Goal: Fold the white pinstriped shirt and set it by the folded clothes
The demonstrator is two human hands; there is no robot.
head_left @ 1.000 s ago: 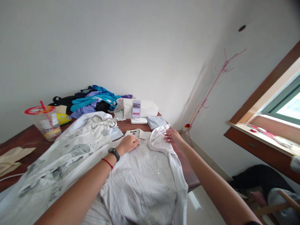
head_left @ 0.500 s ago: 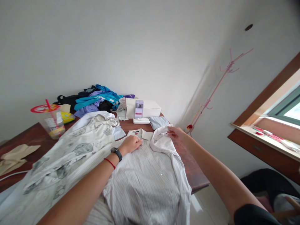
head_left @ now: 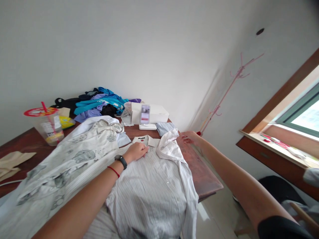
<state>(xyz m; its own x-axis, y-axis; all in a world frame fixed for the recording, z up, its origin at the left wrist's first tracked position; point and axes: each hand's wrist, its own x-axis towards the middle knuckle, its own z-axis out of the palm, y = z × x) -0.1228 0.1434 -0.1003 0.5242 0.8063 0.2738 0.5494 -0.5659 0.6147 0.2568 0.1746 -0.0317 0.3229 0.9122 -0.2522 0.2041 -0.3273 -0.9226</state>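
A pale striped shirt (head_left: 152, 186) lies spread on the dark wooden table (head_left: 196, 166), collar away from me. My left hand (head_left: 136, 151) rests just below its collar (head_left: 143, 140), fingers curled closed on the cloth near the front opening. Part of the shirt on the right is folded over, and a sleeve runs down toward me. My right hand (head_left: 191, 136) is apart from that folded part, over the table's right side, with its fingers loosely spread and nothing in them. A white garment with grey prints (head_left: 84, 156) lies left of the shirt.
Coloured clothes (head_left: 99, 104) are heaped by the wall. A white box (head_left: 159, 114) stands behind a folded grey cloth (head_left: 165, 128). At left are a plastic cup with a straw (head_left: 50, 129) and a beige cloth (head_left: 15, 162). A pink coat rack (head_left: 226, 91) stands beyond the table.
My right hand has let go of the folded part of the shirt and moved to its right. My left hand keeps its place near the collar. The view has shifted slightly.
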